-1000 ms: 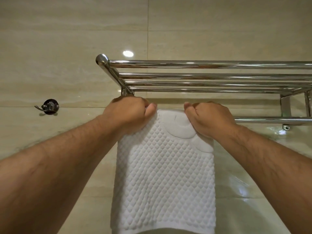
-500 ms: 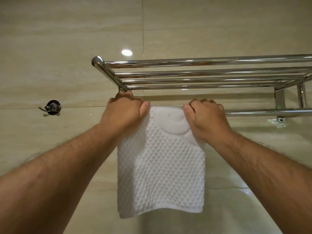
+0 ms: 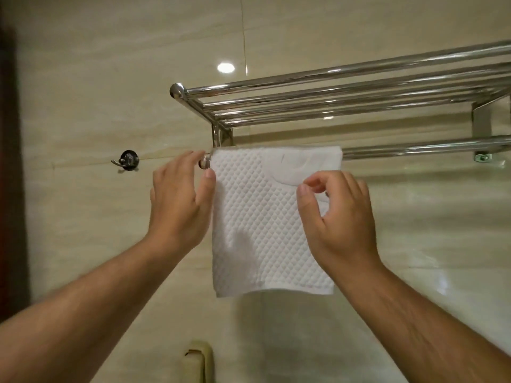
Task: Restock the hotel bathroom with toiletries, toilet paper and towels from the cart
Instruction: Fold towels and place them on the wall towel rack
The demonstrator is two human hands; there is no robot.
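A white quilted towel [image 3: 262, 225] hangs folded over the lower bar [image 3: 414, 149] of a chrome towel rack [image 3: 331, 92] on the beige tiled wall. My left hand [image 3: 179, 205] is open beside the towel's left edge, thumb just touching it near the bar's end cap. In front of the towel's right side, my right hand [image 3: 340, 217] has its fingers loosely curled and holds nothing. Neither hand grips the towel.
A dark metal wall hook [image 3: 127, 161] sits left of the rack. A dark wooden frame [image 3: 11, 189] runs down the left edge. A beige fixture [image 3: 199, 360] shows at the bottom. The rack's upper shelf carries nothing.
Both hands have let go of the towel's top fold and drawn back down. The towel now hangs on the bar by itself. The view has pulled back and tilted.
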